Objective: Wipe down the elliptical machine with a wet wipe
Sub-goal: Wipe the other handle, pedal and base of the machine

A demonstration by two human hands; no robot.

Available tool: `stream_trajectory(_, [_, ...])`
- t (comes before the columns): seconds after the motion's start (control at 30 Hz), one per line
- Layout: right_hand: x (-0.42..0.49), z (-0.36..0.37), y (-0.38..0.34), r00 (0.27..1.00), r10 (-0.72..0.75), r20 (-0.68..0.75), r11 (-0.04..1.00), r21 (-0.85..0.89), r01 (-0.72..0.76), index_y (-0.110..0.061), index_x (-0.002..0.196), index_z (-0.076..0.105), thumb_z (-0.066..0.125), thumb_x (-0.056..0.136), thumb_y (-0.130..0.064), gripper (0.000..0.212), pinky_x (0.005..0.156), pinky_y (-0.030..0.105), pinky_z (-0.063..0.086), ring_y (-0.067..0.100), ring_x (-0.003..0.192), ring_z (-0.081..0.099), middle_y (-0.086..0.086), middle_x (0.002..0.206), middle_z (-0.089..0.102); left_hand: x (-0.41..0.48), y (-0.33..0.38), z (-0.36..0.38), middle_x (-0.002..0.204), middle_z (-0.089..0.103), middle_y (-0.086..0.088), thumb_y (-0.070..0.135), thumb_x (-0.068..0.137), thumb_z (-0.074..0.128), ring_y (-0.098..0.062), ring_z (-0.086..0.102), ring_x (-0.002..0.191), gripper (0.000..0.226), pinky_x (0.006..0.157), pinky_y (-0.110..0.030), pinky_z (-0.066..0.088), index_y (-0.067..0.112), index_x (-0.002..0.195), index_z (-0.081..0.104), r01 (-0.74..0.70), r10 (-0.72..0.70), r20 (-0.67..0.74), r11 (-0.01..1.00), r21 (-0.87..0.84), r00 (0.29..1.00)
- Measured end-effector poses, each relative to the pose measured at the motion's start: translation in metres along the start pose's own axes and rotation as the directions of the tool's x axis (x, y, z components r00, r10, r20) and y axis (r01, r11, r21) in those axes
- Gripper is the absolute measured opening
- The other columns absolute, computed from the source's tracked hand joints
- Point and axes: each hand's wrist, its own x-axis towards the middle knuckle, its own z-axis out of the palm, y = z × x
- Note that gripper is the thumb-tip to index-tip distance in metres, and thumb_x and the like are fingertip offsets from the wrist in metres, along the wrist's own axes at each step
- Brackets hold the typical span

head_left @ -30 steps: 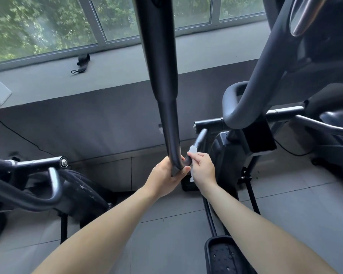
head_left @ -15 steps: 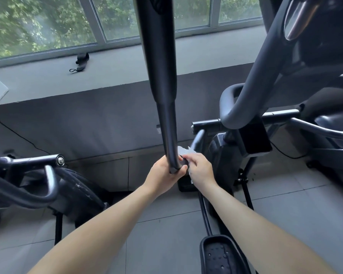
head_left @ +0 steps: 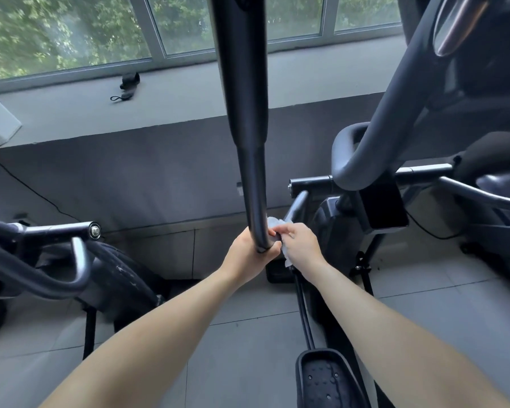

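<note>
A long black handlebar arm [head_left: 249,119] of the elliptical machine runs down the middle of the head view. My left hand [head_left: 249,254] grips its lower end from below. Right beside it, my right hand [head_left: 299,245] pinches a crumpled white wet wipe [head_left: 274,223] against the right side of the bar's lower end. Part of the wipe hangs below my right palm. The black foot pedal [head_left: 327,378] lies at the bottom, and the curved grey handle [head_left: 362,160] with a dark screen [head_left: 383,206] stands at the right.
Another exercise machine [head_left: 56,260] with a curved bar and a wheel stands at the left. A grey window ledge [head_left: 159,107] holds a small black strap [head_left: 128,85]. A cable [head_left: 424,231] trails on the tiled floor at the right. Grey floor tiles [head_left: 242,348] show between my forearms.
My right hand with the wipe has shifted slightly up and left, onto the lower end of the bar. My left hand keeps its grip on the bar's end.
</note>
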Motion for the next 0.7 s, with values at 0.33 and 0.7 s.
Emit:
stream_trajectory(0.33, [-0.039,-0.007,-0.023,0.987,0.126,0.099,0.925,0.348,-0.152,-0.016,0.105,0.077,0.056,0.100,-0.003,0.026,0.086,0.037,0.058,0.018,0.094,0.070,0.001,0.097,0.078,-0.009,0.007,-0.019,0.110,0.062,0.019,0.038,0.094,0.068,0.006,0.060,0.100,0.024,0.087,-0.023,0.048,0.050,0.104,0.050,-0.023,0.012,0.196,0.998,0.054,0.981])
stream_trajectory(0.7, [-0.085,0.018,-0.066,0.981,0.146,-0.125,0.797,0.603,-0.042,-0.010,0.095,0.062,0.062,0.094,-0.002,0.008,0.064,0.035,0.054,0.025,0.077,0.061,0.015,0.090,0.062,-0.040,0.008,-0.052,0.094,0.059,0.017,0.053,0.082,0.078,-0.001,0.062,0.079,0.039,0.075,-0.030,0.055,0.040,0.095,0.044,-0.169,0.171,0.025,0.984,-0.060,0.985])
